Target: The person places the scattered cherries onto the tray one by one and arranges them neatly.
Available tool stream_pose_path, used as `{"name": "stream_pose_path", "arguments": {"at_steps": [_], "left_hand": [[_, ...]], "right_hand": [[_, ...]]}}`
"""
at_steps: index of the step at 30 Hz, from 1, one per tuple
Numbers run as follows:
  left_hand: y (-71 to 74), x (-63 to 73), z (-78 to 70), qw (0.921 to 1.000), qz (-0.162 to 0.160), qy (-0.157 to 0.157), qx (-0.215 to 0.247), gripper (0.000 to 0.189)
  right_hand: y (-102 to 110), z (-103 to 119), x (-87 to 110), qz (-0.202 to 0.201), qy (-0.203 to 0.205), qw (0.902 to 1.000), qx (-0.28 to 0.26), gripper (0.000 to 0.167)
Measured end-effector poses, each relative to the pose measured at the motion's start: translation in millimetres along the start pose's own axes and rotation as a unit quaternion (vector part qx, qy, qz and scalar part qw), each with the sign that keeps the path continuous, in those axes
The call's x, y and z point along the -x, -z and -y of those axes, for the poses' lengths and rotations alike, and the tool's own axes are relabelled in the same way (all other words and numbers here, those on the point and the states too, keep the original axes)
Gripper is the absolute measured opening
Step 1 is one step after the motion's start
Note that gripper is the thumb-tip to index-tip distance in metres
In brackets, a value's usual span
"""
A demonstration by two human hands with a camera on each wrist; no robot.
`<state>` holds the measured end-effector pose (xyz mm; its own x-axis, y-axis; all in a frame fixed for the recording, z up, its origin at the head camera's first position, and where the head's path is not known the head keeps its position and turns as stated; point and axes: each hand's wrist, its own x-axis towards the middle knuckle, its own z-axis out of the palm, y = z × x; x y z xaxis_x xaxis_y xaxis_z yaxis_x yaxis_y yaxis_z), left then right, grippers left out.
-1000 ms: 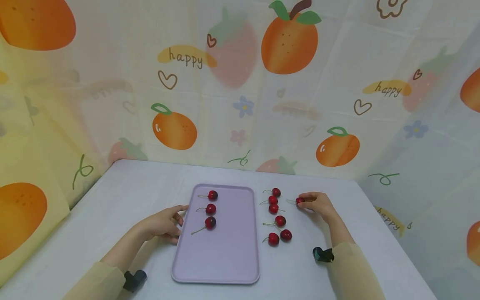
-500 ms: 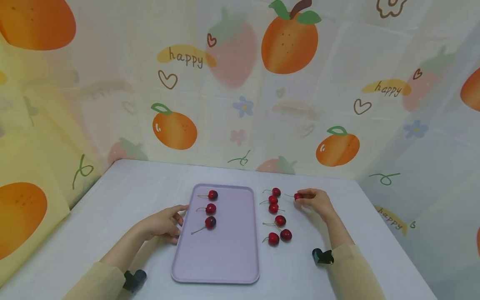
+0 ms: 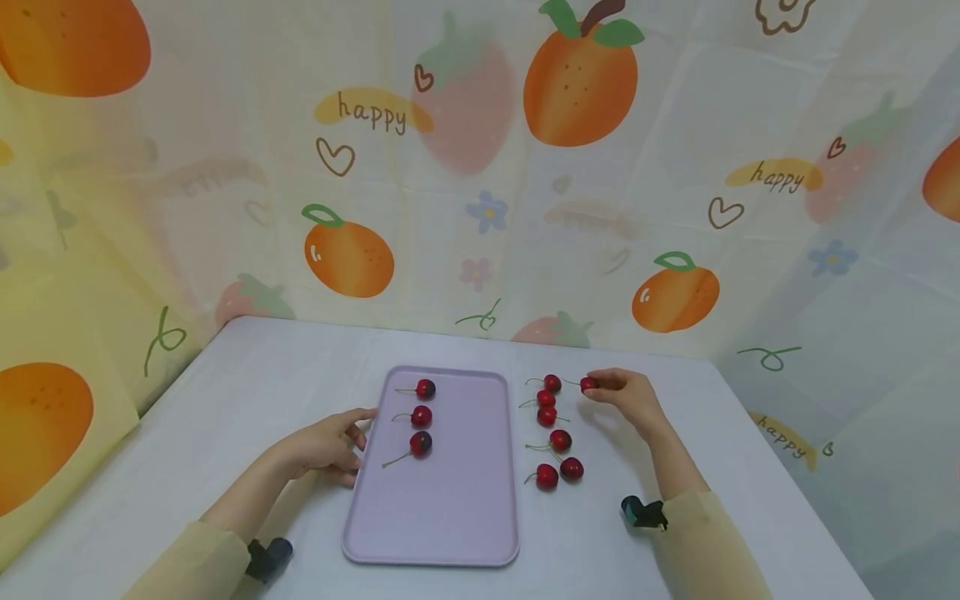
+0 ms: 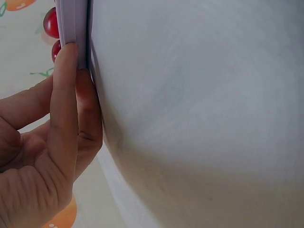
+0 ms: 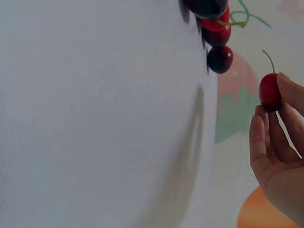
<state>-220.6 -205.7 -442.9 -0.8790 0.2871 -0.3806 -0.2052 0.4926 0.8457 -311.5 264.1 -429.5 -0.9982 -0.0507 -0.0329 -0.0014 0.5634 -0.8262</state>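
Note:
My right hand (image 3: 628,398) pinches a dark red cherry (image 5: 270,91) between thumb and fingers. In the right wrist view the cherry is held off the table, its thin green stem pointing away from the fingers. My left hand (image 3: 326,448) is at the left edge of a pale purple tray (image 3: 465,500), holding its rim. In the left wrist view one fingertip lies on the rim and another finger is tucked low beside it. Three cherries lie in the tray's upper left in a column: a far one (image 3: 425,389), a middle one (image 3: 422,416) and a near one (image 3: 421,443).
Several loose cherries (image 3: 560,441) with stems lie in a rough column on the white table (image 3: 285,367), between the tray and my right hand. A fruit-print cloth (image 3: 450,250) hangs behind and beside the table. Each wrist wears a small black camera (image 3: 642,512).
My right hand, with the cherry, has moved away from me and slightly left, closer to the farthest loose cherry. The left hand and the tray have stayed in place.

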Motion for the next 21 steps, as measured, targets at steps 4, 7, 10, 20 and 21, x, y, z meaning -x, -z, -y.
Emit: {"name": "stream_pose_path", "arguments": {"at_steps": [4,7,10,20,21], "left_hand": [[0.6,-0.5,-0.1,1.0000,0.001,0.000,-0.003,0.086],[0.9,-0.6,0.4,1.0000,0.004,-0.002,-0.003,0.086],[1.2,-0.8,0.7,1.0000,0.004,-0.003,-0.002,0.087],[1.5,-0.3,0.9,1.0000,0.006,-0.006,0.002,0.087],[1.5,-0.3,0.9,1.0000,0.006,-0.006,0.001,0.087]], "right_hand": [[-3.8,7.6,2.7,0.005,0.003,1.0000,-0.001,0.047],[-7.2,12.9,3.9,0.007,0.011,0.9999,-0.003,0.047],[-10.5,18.8,5.1,0.008,0.023,0.9997,-0.005,0.046],[-26.2,41.6,15.1,0.027,0.052,0.9981,-0.020,0.042],[-28.3,43.7,16.0,0.031,0.055,0.9977,-0.023,0.041]]}}
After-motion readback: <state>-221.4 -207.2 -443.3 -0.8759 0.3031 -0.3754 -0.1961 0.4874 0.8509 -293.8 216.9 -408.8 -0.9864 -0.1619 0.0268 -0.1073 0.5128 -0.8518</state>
